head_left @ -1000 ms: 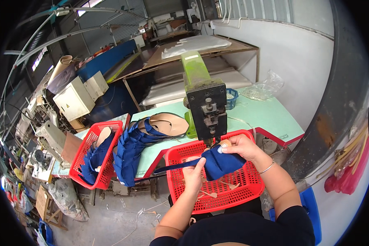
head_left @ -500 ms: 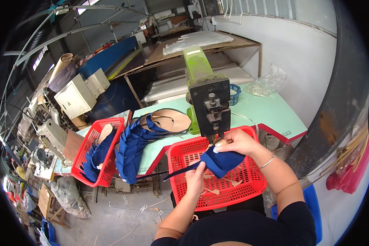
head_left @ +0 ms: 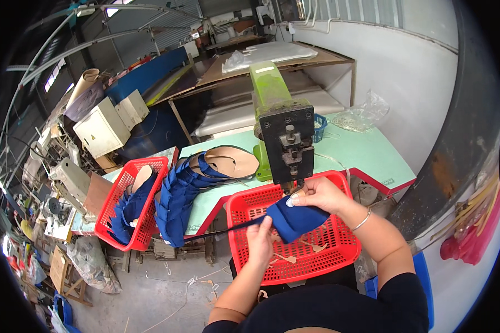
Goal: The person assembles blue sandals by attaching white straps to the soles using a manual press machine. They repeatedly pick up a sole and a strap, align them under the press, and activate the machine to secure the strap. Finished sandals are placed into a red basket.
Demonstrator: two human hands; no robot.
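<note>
Aligning seems the step in hand. Left hand [head_left: 258, 238] pinches the left edge of a navy-blue fabric piece [head_left: 294, 222], beside a long dark-blue strap [head_left: 239, 225]; right hand [head_left: 323, 195] clamps its upper edge, just below the green-and-black metal machine head [head_left: 287, 145]. Piece is above a red perforated plastic basket [head_left: 347, 252], near edge of tabletop [head_left: 366, 152]. Next move likely calls for a flat edge, right hand clear.

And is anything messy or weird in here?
A bit, yes. Pale string and small scraps lie loose on the grey floor, as if dropped. The dark pillar at the right has a brown patch that might be rust. The held blue piece shows no clear damage.
</note>
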